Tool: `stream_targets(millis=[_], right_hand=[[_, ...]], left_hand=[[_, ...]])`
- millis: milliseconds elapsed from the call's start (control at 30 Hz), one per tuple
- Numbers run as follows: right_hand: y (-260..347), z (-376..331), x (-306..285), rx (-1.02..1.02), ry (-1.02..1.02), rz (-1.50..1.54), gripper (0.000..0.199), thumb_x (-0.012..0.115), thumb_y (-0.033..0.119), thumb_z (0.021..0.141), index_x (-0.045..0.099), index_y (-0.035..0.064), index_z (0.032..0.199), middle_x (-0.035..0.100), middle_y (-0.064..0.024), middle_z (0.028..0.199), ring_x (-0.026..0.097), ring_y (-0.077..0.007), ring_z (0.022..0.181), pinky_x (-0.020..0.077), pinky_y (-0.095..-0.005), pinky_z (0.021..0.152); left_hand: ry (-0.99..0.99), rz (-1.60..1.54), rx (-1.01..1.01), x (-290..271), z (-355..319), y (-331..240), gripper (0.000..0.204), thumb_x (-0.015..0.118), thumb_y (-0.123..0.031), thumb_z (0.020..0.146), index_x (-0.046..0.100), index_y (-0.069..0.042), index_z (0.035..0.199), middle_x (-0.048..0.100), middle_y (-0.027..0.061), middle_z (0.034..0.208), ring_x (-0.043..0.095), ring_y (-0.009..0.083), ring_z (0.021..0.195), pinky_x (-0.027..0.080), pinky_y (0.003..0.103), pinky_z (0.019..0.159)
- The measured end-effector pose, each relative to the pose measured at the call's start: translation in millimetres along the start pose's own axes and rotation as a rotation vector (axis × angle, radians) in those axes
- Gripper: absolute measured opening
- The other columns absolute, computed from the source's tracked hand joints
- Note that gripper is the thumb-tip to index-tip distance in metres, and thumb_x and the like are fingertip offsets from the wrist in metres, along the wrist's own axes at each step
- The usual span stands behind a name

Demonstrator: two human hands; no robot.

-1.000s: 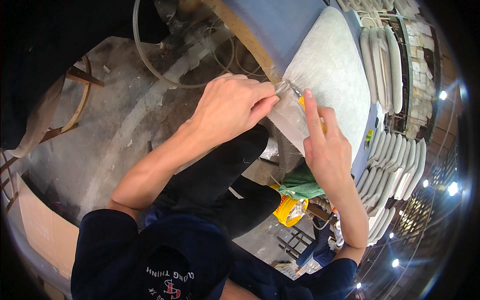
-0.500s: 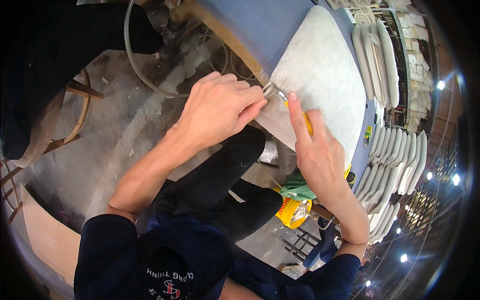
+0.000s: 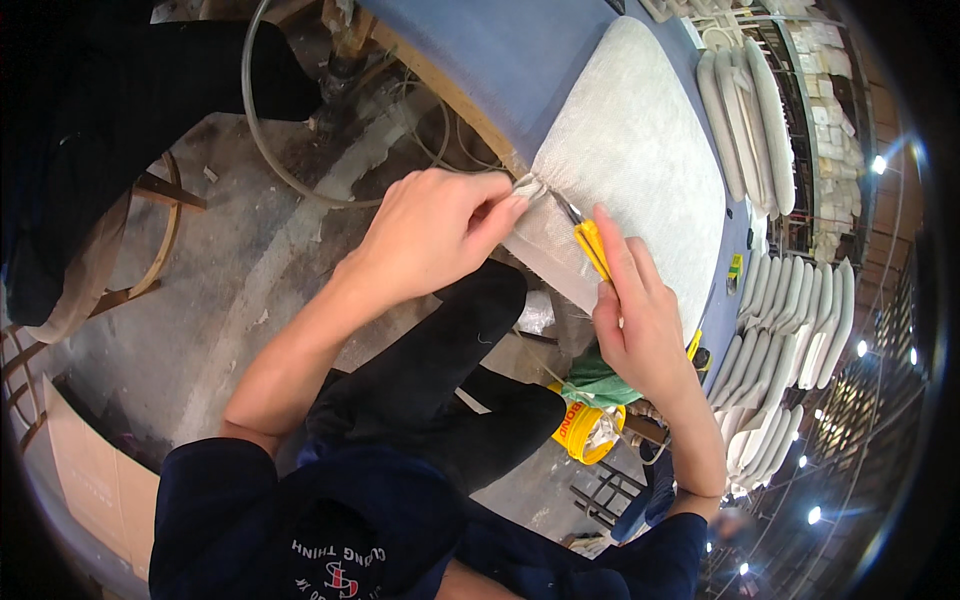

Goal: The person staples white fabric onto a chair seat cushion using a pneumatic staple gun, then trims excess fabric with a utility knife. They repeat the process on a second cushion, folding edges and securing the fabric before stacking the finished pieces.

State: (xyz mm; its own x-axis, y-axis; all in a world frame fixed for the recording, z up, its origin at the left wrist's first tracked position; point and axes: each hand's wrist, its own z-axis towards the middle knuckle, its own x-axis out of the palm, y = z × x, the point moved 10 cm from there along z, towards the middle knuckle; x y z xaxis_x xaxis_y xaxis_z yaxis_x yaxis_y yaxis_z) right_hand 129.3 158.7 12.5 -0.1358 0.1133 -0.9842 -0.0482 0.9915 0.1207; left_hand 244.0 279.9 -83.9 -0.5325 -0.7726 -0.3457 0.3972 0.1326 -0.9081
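A triangular cushion covered in pale grey fabric (image 3: 640, 140) lies on the blue-grey table, its near corner at the table's edge. My left hand (image 3: 425, 235) pinches gathered fabric at that corner between thumb and fingers. In my right hand (image 3: 645, 325) is a yellow utility knife (image 3: 592, 248), its blade pointing up and left towards the gathered fabric. The blade tip is close to the cloth; whether it touches cannot be made out. A loose strip of fabric (image 3: 548, 250) hangs from the cushion's near edge between my hands.
The table (image 3: 470, 50) has a wooden edge. Pale cushions (image 3: 745, 130) stand in rows at right. Below my right hand are a yellow bucket (image 3: 575, 435) and green cloth (image 3: 598, 380). A clear hose (image 3: 252, 110), wooden stool (image 3: 150, 270) and dark-clothed leg of another person (image 3: 150, 90) are at left.
My right hand and the knife have moved slightly down, drawing the blade back from the pinched fabric. The left hand has shifted a little left and down, still pinching the fabric.
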Motion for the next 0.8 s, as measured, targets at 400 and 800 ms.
stream_targets(millis=[400,800], right_hand=[[15.2,12.7,-6.4,-0.110,-0.055,-0.236,0.088,0.064,-0.009,0.082,0.048,0.0220,0.163,0.061,-0.0116,0.116,0.071,-0.0332,0.085,0.0604,-0.0439,0.068],[28.4,19.0,-1.9,-0.059,-0.006,-0.412,0.088,0.067,-0.004,0.082,0.048,0.0253,0.163,0.059,-0.0086,0.109,0.071,-0.0265,0.077,0.0610,-0.0410,0.064]], left_hand=[[-0.162,0.127,0.214,2.1,0.5,-14.2,0.024,0.073,-0.021,0.094,0.065,-0.007,0.077,0.065,0.0112,0.070,0.065,0.0338,0.073,0.051,0.045,0.068],[-0.166,0.238,0.297,-6.8,-0.4,-23.9,0.021,0.077,-0.020,0.090,0.065,-0.009,0.076,0.067,0.0068,0.072,0.065,0.0288,0.075,0.049,0.041,0.071]])
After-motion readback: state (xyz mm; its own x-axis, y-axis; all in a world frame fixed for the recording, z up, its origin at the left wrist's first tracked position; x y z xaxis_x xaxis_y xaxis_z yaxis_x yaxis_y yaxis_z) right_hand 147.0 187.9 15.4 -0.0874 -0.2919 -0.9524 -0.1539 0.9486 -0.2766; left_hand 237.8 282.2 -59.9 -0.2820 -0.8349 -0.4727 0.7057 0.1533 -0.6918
